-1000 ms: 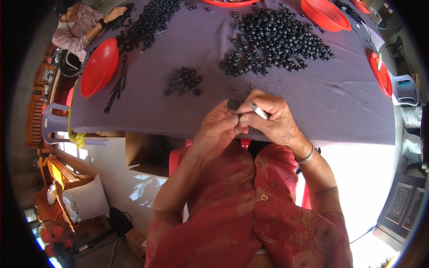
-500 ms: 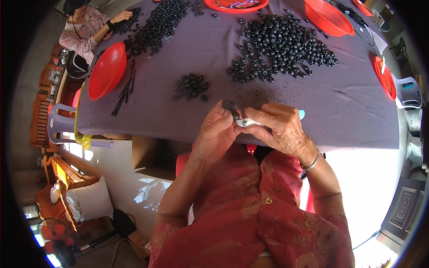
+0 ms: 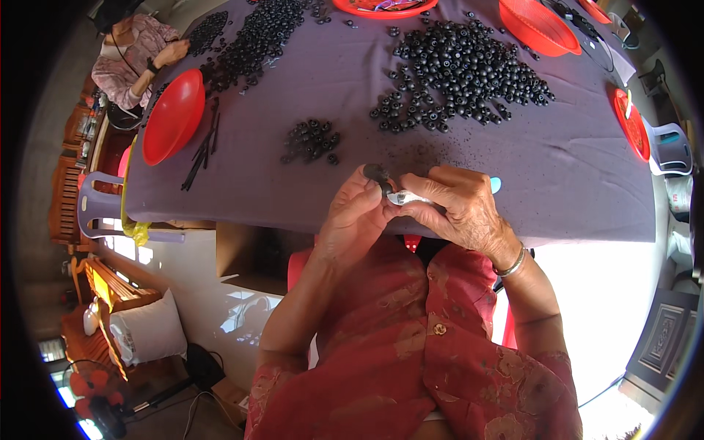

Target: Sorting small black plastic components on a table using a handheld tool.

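My left hand [image 3: 356, 205] is closed on a small round black bead-like piece [image 3: 386, 189], pinched between thumb and forefinger. A dark covering [image 3: 375, 172] shows over a fingertip of that hand. My right hand [image 3: 458, 209] grips a small tool with a short metal blade [image 3: 397, 198] and a pale handle mostly hidden in the fingers. Its blade meets the black piece, both hands close together above the near table edge. Beyond them lies a small cluster of similar black pieces [image 3: 312, 141], and farther right a large heap [image 3: 466, 73] of them.
A purple-grey cloth covers the table [image 3: 242, 180]. At left stand a red bowl [image 3: 174, 117] and thin dark sticks [image 3: 202, 150]. Red basket [image 3: 539, 29] and red plate [image 3: 632, 125] are at right. A co-worker [image 3: 132, 59] handles black pieces at the far left.
My hands stay almost in place, the blade still against the black piece. The co-worker's hand has drawn back a little toward the table's left edge.
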Demonstrator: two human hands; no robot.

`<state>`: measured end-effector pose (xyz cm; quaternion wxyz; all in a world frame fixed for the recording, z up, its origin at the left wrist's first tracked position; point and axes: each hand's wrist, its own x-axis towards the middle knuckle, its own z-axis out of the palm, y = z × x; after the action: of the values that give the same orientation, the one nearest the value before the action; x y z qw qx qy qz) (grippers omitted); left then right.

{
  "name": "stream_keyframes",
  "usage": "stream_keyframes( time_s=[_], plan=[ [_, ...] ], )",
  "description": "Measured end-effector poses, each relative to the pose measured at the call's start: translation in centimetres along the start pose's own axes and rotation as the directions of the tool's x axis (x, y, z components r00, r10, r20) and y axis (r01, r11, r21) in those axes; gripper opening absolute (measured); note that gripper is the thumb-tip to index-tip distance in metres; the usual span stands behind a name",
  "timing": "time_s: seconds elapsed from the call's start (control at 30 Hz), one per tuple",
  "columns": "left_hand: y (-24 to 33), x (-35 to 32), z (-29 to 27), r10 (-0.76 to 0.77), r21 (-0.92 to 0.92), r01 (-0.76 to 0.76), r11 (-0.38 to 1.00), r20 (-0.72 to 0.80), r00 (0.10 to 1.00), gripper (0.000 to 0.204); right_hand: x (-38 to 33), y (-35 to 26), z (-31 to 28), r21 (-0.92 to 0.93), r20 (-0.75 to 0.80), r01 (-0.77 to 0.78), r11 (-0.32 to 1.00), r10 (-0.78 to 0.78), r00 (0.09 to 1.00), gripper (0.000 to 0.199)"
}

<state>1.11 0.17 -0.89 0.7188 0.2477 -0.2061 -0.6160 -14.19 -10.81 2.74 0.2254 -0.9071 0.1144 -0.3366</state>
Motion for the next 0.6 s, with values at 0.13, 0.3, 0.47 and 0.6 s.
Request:
stream_keyframes(
  time_s=[0.13,0.3,0.47,0.6],
  plan=[
    [0.0,-0.1,0.0,-0.012,0.004,0.012,1.0,-0.005,1.0,0.009,0.0,0.0,0.1,0.007,-0.002,0.0,1.0,0.0,1.0,0.03],
    [0.2,-0.3,0.0,-0.02,0.021,0.02,1.0,-0.021,1.0,0.01,-0.2,-0.1,0.2,-0.007,0.012,0.008,1.0,-0.008,1.0,0.03],
    [-0.1,-0.4,-0.1,-0.025,0.017,0.025,1.0,-0.006,1.0,0.015,-0.1,-0.4,0.2,-0.051,0.03,-0.008,0.999,0.009,1.0,0.029],
    [-2.3,-0.5,1.2,-0.159,0.028,0.158,0.987,0.06,0.985,0.023,0.0,0.4,0.4,0.181,-0.014,-0.119,0.976,0.124,0.992,0.027]
  ],
)
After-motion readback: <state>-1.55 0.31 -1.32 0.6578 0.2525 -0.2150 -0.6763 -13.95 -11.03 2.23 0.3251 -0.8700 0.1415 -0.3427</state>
